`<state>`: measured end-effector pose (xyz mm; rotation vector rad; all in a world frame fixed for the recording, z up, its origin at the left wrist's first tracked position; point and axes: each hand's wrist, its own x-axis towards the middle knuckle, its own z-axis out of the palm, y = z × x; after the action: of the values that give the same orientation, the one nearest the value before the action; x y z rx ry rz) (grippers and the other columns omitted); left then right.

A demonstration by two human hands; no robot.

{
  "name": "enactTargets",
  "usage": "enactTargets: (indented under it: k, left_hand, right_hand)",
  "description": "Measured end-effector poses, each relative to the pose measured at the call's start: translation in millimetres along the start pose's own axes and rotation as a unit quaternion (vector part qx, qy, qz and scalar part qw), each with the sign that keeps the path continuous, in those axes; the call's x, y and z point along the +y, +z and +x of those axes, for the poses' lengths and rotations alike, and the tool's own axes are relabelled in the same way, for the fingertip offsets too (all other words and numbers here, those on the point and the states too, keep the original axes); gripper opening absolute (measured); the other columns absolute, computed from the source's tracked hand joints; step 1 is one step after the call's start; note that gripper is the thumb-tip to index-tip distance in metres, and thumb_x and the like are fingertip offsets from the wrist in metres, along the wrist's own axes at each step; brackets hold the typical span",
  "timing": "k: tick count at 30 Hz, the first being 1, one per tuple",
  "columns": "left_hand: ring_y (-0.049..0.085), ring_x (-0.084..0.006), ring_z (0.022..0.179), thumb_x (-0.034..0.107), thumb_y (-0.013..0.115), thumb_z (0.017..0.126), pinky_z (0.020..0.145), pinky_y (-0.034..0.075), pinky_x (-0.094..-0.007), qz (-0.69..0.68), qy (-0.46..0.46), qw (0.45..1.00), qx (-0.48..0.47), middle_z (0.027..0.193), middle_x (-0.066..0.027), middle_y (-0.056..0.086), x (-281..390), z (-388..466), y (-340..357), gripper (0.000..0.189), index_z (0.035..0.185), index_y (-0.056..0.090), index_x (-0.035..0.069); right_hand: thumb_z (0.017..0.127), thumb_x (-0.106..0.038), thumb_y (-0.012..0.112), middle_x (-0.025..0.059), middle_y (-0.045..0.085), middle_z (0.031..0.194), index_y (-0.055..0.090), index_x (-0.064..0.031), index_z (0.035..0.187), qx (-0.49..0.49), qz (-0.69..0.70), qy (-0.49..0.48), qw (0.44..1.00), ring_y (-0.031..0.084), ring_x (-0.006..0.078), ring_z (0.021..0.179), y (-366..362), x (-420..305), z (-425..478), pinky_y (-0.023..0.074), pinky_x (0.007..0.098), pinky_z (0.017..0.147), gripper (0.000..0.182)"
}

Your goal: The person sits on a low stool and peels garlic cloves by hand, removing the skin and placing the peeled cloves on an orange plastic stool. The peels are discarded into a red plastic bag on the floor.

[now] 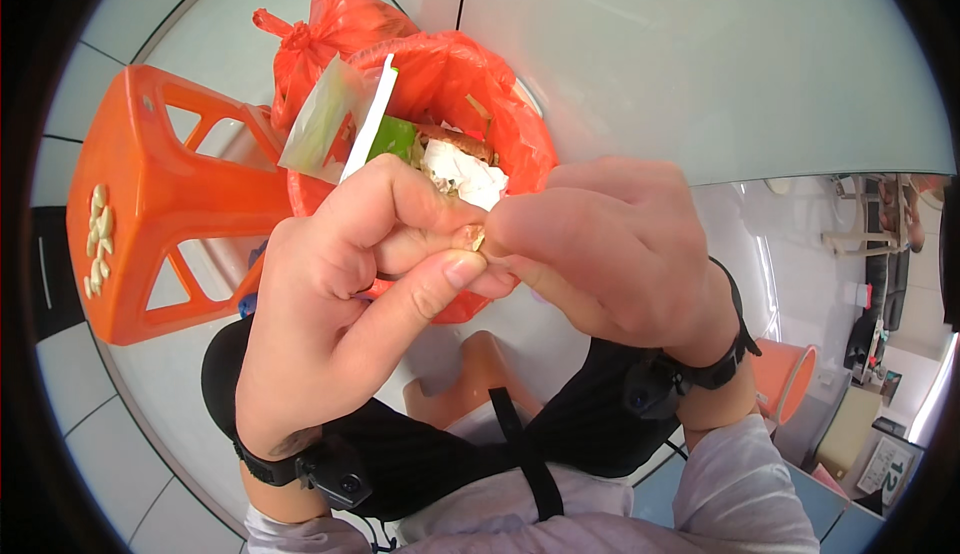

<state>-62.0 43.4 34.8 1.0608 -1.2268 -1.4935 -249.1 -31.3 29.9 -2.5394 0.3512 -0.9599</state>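
My left hand [352,284] pinches a small pale, brownish piece [475,237] between thumb and fingers; it may be a garlic clove with skin, but the fingers cover most of it. My right hand [615,254] meets it from the right, its curled fingertips touching the same spot. Both hands are over the near side of a bin lined with a red plastic bag [525,133]. Inside lie crumpled white tissue [469,171], a green wrapper [392,139] and scraps. On the orange plastic stool [124,141] at the left rest several peeled garlic cloves [97,242].
A knotted red plastic bag [330,36] stands behind the bin. A clear plastic piece with a white strip [369,122] sticks up from the bin's left side. A large pale panel [712,66] is at the upper right. An orange bucket [787,381] stands at the right.
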Motion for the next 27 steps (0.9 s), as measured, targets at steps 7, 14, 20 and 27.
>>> enactTargets:
  k: [7,14,20,27]
  left_hand:
    - [0.067,-0.0224,0.077,-0.002,0.052,0.087,0.064,0.052,-0.0265,-0.002,0.071,0.997,-0.024,0.087,-0.0156,0.065,-5,-3,-8,0.013,0.096,0.043,-0.001]
    - [0.067,-0.0222,0.071,0.0,0.053,0.087,0.059,0.054,-0.0306,-0.074,-0.004,0.997,0.017,0.08,-0.0169,0.065,0,-9,2,0.013,0.095,0.042,-0.002]
    - [0.065,-0.0196,0.065,0.005,0.054,0.087,0.062,0.054,-0.0284,-0.033,-0.044,0.998,0.029,0.077,-0.0179,0.065,6,-13,-2,0.016,0.095,0.042,0.0]
    - [0.065,-0.0212,0.064,0.007,0.054,0.087,0.059,0.054,-0.0293,-0.115,-0.04,0.992,0.018,0.079,-0.0203,0.065,5,-10,-2,0.017,0.096,0.043,-0.002]
  right_hand:
    - [0.067,0.002,0.071,0.0034,0.059,0.064,0.059,-0.0051,0.084,0.029,0.028,0.038,0.998,0.054,0.0181,0.048,3,-13,7,0.0417,0.0267,0.043,0.022]
    - [0.065,0.002,0.07,0.0021,0.059,0.065,0.062,-0.0051,0.087,0.054,0.064,0.034,0.996,0.055,0.0178,0.05,6,-16,2,0.0425,0.0263,0.044,0.024]
    - [0.064,0.0,0.07,0.0015,0.056,0.066,0.063,-0.0047,0.086,0.05,0.043,-0.004,0.998,0.053,0.0171,0.05,14,-11,0,0.0418,0.027,0.044,0.023]
    - [0.068,0.0,0.069,0.0031,0.059,0.068,0.06,-0.0019,0.087,0.032,0.064,0.013,0.997,0.055,0.0192,0.051,7,-14,5,0.0436,0.028,0.045,0.02]
